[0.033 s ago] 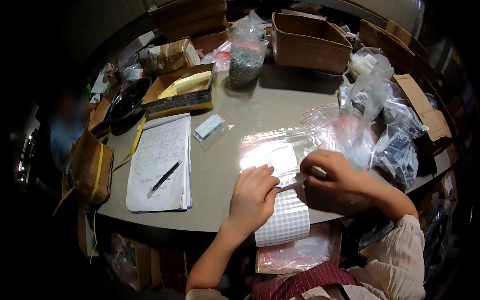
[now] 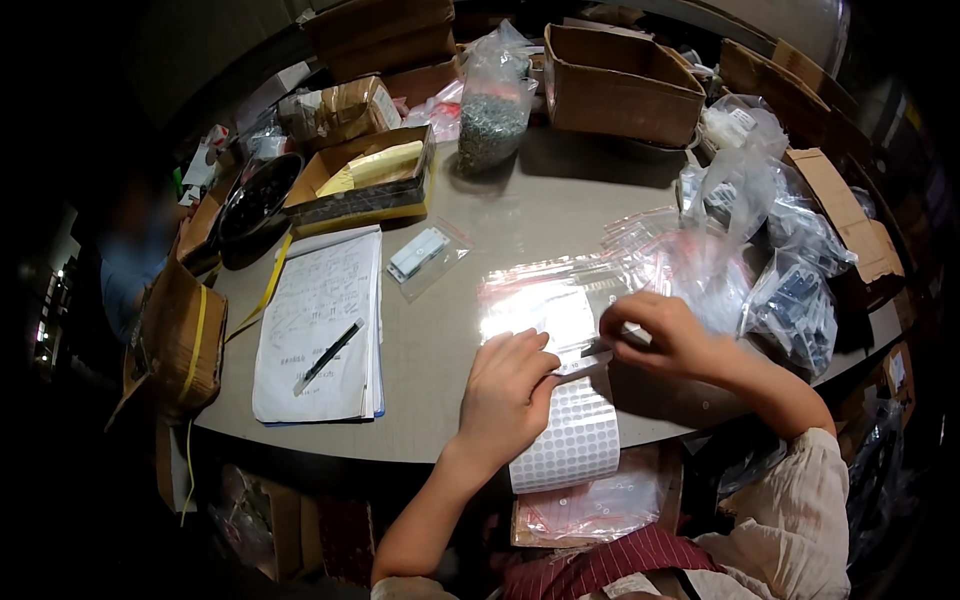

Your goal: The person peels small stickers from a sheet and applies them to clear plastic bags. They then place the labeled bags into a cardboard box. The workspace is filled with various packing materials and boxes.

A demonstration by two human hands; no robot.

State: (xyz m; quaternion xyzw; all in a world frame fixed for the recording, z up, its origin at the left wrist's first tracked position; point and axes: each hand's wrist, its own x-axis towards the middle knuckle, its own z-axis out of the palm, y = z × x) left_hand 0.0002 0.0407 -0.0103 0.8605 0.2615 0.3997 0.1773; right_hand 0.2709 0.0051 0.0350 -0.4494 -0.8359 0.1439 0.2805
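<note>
My left hand (image 2: 508, 392) is closed on the upper edge of a sheet of round stickers (image 2: 568, 440), pinching it with thumb and fingers. Rows of small pale grey dots cover the sheet, which curves down over the table's front edge. Just right of it, my right hand (image 2: 660, 335) hovers with thumb and forefinger pinched; what they hold, if anything, is too small to make out. Beneath and beyond both hands lie overlapping clear zip bags (image 2: 545, 300) with red seal lines, shiny under the light.
On the left lie a written notepad (image 2: 318, 300), a pen (image 2: 330, 356) and a bagged white part (image 2: 418, 254). Boxes and a bag of small metal pieces (image 2: 490, 125) stand at the back. Bagged parts (image 2: 795, 310) crowd the right. A person (image 2: 135, 255) is at far left.
My right hand has lifted very slightly, and a pale strip at the sticker sheet's upper edge shows more. The left hand stays in place.
</note>
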